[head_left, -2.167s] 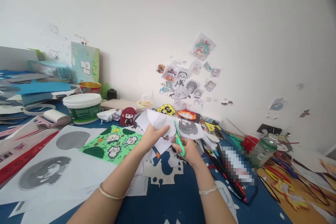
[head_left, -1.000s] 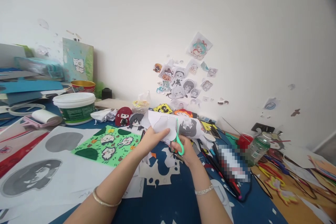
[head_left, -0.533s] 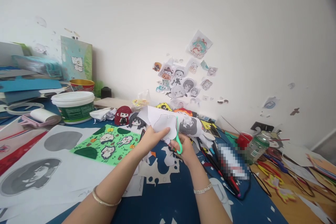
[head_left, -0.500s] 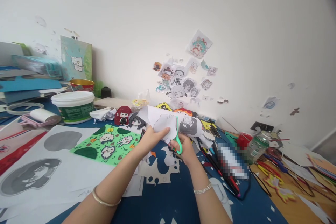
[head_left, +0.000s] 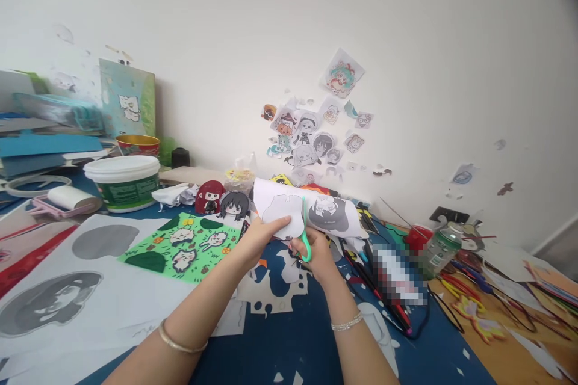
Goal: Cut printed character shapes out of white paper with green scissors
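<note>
My left hand [head_left: 266, 234] pinches the lower left part of a white printed paper [head_left: 282, 216], thumb on top. A black outlined shape shows under the thumb, and a grey cartoon figure is printed on the paper's right part. My right hand [head_left: 318, 252] grips green-handled scissors [head_left: 306, 246], whose blades point up along the right side of the outlined shape, at the paper. Whether the blades are parted is not clear. Below the hands, a sheet with cut-out holes [head_left: 277, 298] lies on the blue table mat [head_left: 275, 355].
To the left are a green drawing [head_left: 156, 243], a large printed sheet [head_left: 40, 264] and a white-lidded tub [head_left: 121, 183]. Markers [head_left: 400, 307], a glass jar [head_left: 445, 249] and a red cup [head_left: 418, 239] stand or lie at right. Paper scraps [head_left: 297, 378] dot the mat.
The paper has turned and flattened out, so its right part with the grey figure spreads wider to the right. Both hands stay nearly in place, and the view has shifted slightly.
</note>
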`<state>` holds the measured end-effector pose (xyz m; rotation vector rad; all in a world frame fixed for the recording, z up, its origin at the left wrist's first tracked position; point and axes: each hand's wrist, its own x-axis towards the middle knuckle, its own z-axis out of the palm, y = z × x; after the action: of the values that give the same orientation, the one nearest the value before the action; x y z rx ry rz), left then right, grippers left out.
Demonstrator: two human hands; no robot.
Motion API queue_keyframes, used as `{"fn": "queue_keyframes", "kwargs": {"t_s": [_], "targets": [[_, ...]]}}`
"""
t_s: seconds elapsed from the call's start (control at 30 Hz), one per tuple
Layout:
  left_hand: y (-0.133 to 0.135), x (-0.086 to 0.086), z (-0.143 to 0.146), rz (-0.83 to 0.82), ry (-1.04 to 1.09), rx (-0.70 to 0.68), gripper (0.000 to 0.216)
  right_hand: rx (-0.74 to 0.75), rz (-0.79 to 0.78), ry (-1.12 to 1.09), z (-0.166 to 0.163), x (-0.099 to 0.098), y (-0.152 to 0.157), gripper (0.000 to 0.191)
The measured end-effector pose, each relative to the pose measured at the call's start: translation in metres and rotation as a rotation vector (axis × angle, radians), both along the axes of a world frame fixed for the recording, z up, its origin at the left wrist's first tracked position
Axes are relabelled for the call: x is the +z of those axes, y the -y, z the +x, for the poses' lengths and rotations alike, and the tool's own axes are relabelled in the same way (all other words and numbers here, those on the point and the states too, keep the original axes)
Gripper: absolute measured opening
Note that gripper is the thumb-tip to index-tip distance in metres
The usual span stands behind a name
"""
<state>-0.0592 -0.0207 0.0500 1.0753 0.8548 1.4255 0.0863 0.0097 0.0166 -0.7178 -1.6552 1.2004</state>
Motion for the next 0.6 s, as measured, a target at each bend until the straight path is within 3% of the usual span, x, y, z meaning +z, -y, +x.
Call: {"fn": "queue_keyframes", "kwargs": {"t_s": [0.43, 0.6], "targets": [[0.002, 0.008, -0.007, -0.006, 0.018, -0.090, 0.046, -0.019, -0.008, -0.012, -0.001, 0.014, 0.009, 0.022], [-0.002, 0.007, -0.012, -0.014, 0.029, 0.073, 0.051, -0.003, -0.002, 0.032, 0.001, 0.014, 0.009, 0.021]]}}
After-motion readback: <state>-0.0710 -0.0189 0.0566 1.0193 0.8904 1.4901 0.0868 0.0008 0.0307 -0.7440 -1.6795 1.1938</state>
